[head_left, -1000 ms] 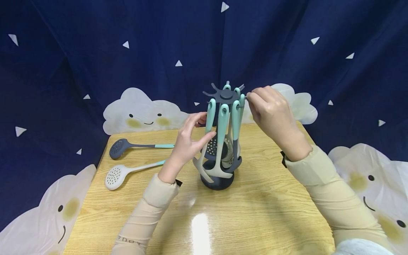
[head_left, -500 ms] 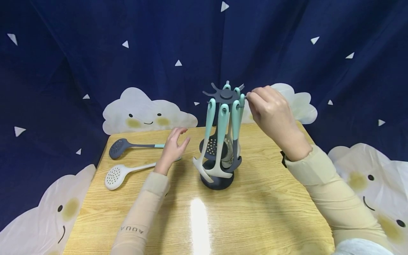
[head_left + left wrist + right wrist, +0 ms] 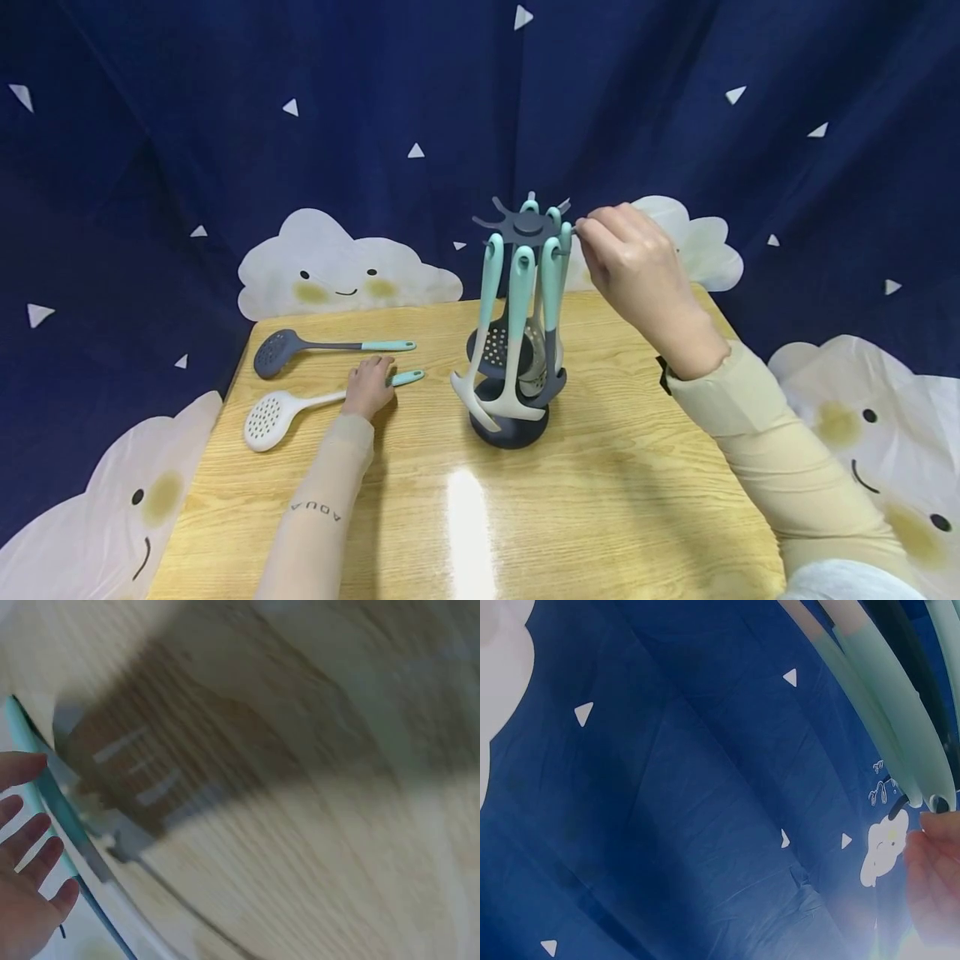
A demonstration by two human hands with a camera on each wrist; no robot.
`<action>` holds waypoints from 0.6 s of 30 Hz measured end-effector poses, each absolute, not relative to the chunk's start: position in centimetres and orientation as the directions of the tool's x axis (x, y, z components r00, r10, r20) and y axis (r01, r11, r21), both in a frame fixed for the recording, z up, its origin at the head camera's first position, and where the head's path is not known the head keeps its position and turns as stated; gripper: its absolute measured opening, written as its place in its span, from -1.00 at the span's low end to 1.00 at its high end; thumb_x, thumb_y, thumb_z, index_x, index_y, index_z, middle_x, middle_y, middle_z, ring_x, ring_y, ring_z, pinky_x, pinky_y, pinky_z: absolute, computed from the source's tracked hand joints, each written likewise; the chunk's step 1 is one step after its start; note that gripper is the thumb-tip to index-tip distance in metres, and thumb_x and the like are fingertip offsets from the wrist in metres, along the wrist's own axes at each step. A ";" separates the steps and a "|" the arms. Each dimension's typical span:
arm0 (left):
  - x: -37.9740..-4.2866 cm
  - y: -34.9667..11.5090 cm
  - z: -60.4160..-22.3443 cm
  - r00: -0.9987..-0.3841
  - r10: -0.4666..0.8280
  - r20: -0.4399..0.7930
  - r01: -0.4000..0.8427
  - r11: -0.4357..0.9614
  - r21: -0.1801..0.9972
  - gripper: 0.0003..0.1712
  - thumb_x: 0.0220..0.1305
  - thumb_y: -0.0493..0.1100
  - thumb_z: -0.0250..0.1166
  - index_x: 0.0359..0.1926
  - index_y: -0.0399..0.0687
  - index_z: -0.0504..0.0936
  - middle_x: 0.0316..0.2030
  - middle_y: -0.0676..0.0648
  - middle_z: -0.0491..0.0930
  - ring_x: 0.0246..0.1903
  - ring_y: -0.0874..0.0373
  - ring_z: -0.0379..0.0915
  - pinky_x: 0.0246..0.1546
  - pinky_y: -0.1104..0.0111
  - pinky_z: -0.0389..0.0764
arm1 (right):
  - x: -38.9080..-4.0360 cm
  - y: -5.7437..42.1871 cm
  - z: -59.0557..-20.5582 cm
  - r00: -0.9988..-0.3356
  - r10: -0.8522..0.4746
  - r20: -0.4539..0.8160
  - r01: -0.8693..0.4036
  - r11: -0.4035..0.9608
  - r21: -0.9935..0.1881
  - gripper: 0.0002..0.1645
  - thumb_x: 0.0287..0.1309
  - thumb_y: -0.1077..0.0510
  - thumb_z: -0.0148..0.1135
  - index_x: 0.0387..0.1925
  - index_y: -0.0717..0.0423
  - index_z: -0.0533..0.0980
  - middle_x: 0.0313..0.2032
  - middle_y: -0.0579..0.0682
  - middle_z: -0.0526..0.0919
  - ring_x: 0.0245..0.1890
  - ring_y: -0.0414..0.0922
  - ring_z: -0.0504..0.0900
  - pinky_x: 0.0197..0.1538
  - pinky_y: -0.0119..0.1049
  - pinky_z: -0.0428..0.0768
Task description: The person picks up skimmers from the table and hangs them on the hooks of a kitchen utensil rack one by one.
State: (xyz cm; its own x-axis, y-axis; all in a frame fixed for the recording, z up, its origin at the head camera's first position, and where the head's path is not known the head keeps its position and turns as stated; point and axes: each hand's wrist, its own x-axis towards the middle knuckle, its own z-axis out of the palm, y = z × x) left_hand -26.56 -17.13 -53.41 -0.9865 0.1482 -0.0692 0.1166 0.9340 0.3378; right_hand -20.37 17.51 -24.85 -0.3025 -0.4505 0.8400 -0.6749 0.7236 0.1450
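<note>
My left hand (image 3: pixel 369 387) is over the handle of a white slotted skimmer (image 3: pixel 270 421) lying on the table. In the left wrist view its fingers (image 3: pixel 34 836) are spread beside the mint handle (image 3: pixel 56 799), not curled round it. A dark slotted skimmer (image 3: pixel 277 354) with a mint-ended handle lies just behind. At the right side of the dark utensil rack (image 3: pixel 528 225), my right hand (image 3: pixel 633 267) pinches one of its hook arms. Several mint-handled utensils hang from the rack, including a pale one (image 3: pixel 516 367) at the front. The right wrist view shows the fingertips by a handle's hole (image 3: pixel 939 802).
The rack's round dark base (image 3: pixel 510 429) stands on the wooden table (image 3: pixel 600 500). Behind it hangs a dark blue curtain (image 3: pixel 375 83) with white triangles. White cloud shapes (image 3: pixel 337 267) border the table at the back and sides.
My left hand has moved from beside the rack, left and down to the white skimmer's handle. The right hand stays at the hook arm, and the hanging utensils have not moved.
</note>
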 end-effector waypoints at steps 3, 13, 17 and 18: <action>-26.5 -17.5 -53.6 -0.984 0.161 -0.079 0.129 0.943 0.306 -0.41 0.07 -0.33 0.22 0.19 -0.20 0.35 0.11 -0.27 0.36 0.11 -0.22 0.23 0.06 -0.10 0.24 | -20.4 17.5 -24.8 -0.298 -0.448 0.843 -0.675 0.723 0.146 -0.90 0.02 0.51 0.03 -0.48 0.35 0.45 -0.51 0.15 0.50 -0.49 0.06 0.42 -0.43 -0.18 0.43; -26.5 -17.3 -54.0 -0.979 0.202 -0.037 0.186 0.949 0.254 -0.54 0.04 -0.46 0.19 0.03 -0.19 0.50 -0.07 -0.22 0.49 -0.04 -0.20 0.39 -0.12 -0.04 0.45 | -20.4 17.5 -24.7 -0.299 -0.448 0.842 -0.676 0.723 0.144 -0.90 0.02 0.50 0.03 -0.49 0.35 0.45 -0.51 0.14 0.50 -0.49 0.06 0.43 -0.42 -0.18 0.44; -26.4 -17.1 -54.3 -0.978 0.209 -0.009 0.200 0.948 0.247 -0.59 0.03 -0.49 0.18 -0.04 -0.22 0.55 -0.15 -0.21 0.52 -0.14 -0.17 0.45 -0.23 0.02 0.51 | -20.4 17.5 -24.7 -0.300 -0.447 0.842 -0.676 0.723 0.143 -0.90 0.02 0.50 0.04 -0.48 0.35 0.46 -0.50 0.14 0.50 -0.49 0.06 0.43 -0.42 -0.18 0.44; -26.4 -17.1 -54.3 -0.978 0.208 -0.007 0.200 0.949 0.245 -0.60 0.03 -0.50 0.18 -0.05 -0.23 0.55 -0.16 -0.21 0.52 -0.16 -0.17 0.45 -0.24 0.03 0.51 | -20.4 17.5 -24.8 -0.300 -0.447 0.842 -0.677 0.722 0.142 -0.90 0.02 0.51 0.04 -0.48 0.35 0.46 -0.50 0.15 0.50 -0.48 0.06 0.43 -0.42 -0.18 0.44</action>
State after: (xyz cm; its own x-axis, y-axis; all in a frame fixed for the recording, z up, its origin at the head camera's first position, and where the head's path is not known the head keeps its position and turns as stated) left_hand -26.41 -17.07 -54.33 -0.9781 0.2078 -0.0071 0.1998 0.9487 0.2452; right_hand -20.38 17.52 -24.75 -0.3005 -0.4475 0.8423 -0.6770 0.7221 0.1421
